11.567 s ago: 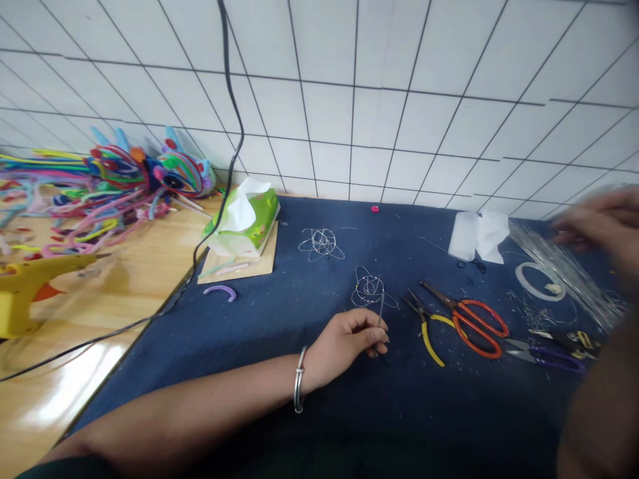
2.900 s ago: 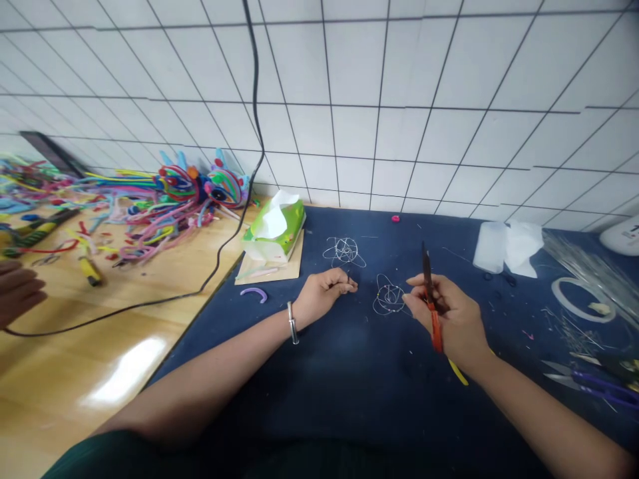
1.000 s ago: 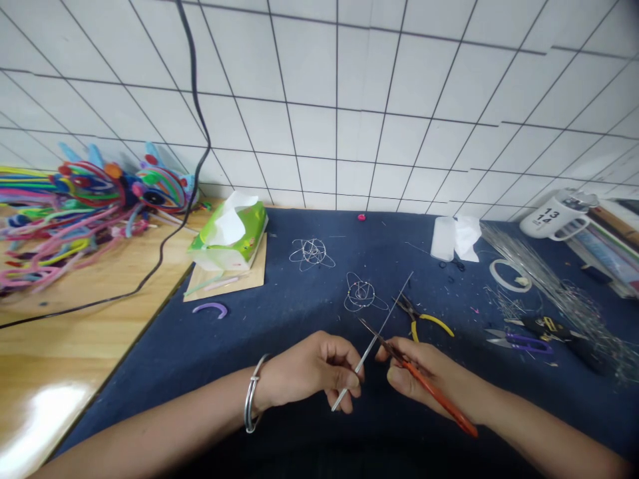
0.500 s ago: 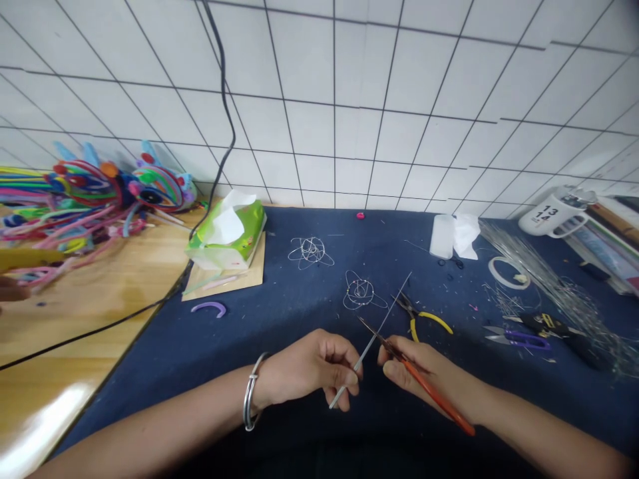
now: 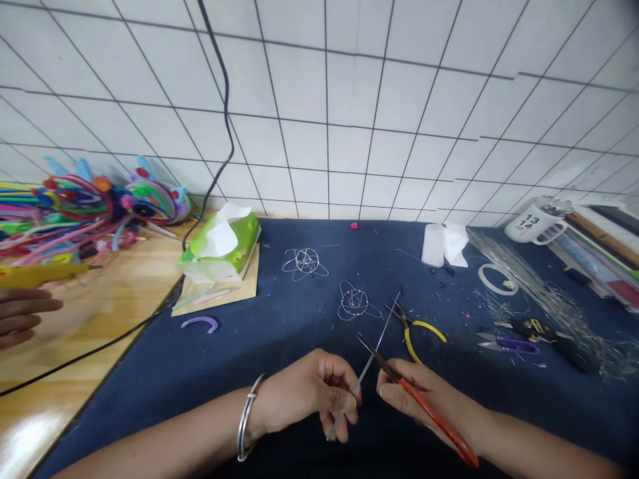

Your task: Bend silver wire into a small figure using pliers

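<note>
My left hand (image 5: 319,392) pinches a thin bundle of silvery wire (image 5: 380,338) that slants up and to the right. In my right hand (image 5: 424,399) are orange-handled scissors (image 5: 439,426), their blades crossing the wire just beyond my left fingertips. Whether the blades press on the wire I cannot tell. Past the blades lie a small wire figure of loops with beads (image 5: 354,303) and a second looped wire figure (image 5: 305,263). Pliers with yellow handles (image 5: 424,331) lie spread to the right, near the wire's far tip.
At left, another person's hand (image 5: 24,316) holds a yellow glue gun (image 5: 40,274). A black cord (image 5: 227,120) hangs near a tissue pack (image 5: 219,246). Rightward lie purple snips (image 5: 514,344), black-handled cutters (image 5: 539,329), loose wires (image 5: 529,279) and a mug (image 5: 536,219).
Since the earliest frames, my right hand has picked up the scissors and my left hand has taken the wire bundle. Lately both hands hold nearly still; the glue gun came into view at left.
</note>
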The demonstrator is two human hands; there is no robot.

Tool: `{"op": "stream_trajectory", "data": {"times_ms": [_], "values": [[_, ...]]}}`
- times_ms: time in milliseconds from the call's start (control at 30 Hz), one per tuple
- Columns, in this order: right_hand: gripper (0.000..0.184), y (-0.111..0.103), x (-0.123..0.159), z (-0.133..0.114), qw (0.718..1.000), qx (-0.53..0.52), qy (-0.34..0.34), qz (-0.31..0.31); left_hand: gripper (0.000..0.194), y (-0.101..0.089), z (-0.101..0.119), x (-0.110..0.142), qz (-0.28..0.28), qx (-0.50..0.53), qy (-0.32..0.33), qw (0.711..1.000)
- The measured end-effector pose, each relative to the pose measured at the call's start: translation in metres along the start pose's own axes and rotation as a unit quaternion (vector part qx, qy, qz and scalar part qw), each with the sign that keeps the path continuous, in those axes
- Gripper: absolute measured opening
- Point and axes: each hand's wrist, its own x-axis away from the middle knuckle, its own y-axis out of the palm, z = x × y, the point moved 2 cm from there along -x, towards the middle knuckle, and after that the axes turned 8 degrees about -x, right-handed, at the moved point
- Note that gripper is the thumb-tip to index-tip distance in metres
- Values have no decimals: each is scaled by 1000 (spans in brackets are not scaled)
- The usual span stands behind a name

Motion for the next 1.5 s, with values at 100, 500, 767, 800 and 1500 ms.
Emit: {"op": "stream_trajectory", "data": {"times_ms": [100, 500, 767, 800, 1500], "values": [[26, 2, 3, 0, 1000, -9, -6, 2, 12, 3, -1, -1, -1, 11, -7, 1000], [36, 5, 14, 14, 992, -90, 87, 12, 11, 10, -18, -7, -16, 38, -42, 998], [36, -61, 15, -1, 937, 292, 2, 193, 11, 6, -18, -9, -38, -11, -58, 998], [40, -79, 14, 1, 913, 336, -4, 233, 12, 6, -18, -9, -34, -11, -57, 998], [16, -59, -64, -26, 781, 575, -149, 194, 17, -28, 6, -11, 284, 95, 162, 940]]}}
